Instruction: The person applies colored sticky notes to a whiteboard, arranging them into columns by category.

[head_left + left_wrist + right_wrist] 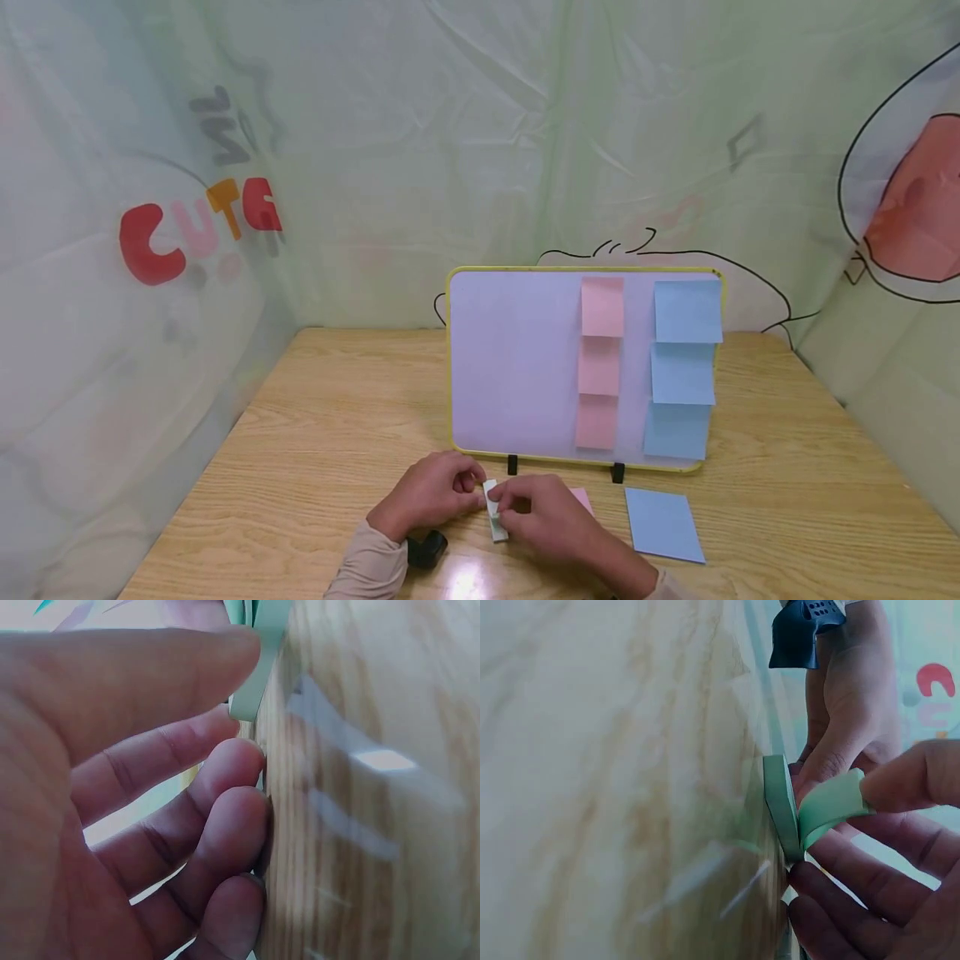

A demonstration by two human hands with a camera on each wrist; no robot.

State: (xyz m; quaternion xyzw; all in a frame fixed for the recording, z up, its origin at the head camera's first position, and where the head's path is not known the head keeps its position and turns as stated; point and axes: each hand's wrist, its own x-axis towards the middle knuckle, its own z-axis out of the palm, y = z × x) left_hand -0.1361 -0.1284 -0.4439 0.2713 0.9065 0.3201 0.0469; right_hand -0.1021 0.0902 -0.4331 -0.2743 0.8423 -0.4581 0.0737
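Both hands on green sticky-note pad at the table's near edge.
Right hand [551, 518] pinches the top green note [832, 804], peeled up; left hand [435, 493] grips the green pad [494, 510] on the wooden table [315, 433], before the whiteboard [513, 367].

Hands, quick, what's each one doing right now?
Left hand: holding the green sticky-note pad steady on the table.
Right hand: pinching the top green note, peeling it up.

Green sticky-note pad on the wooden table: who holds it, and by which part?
The left hand steadies the green sticky-note pad at its edge; the right hand pinches the top green sheet, curling it up from the pad.
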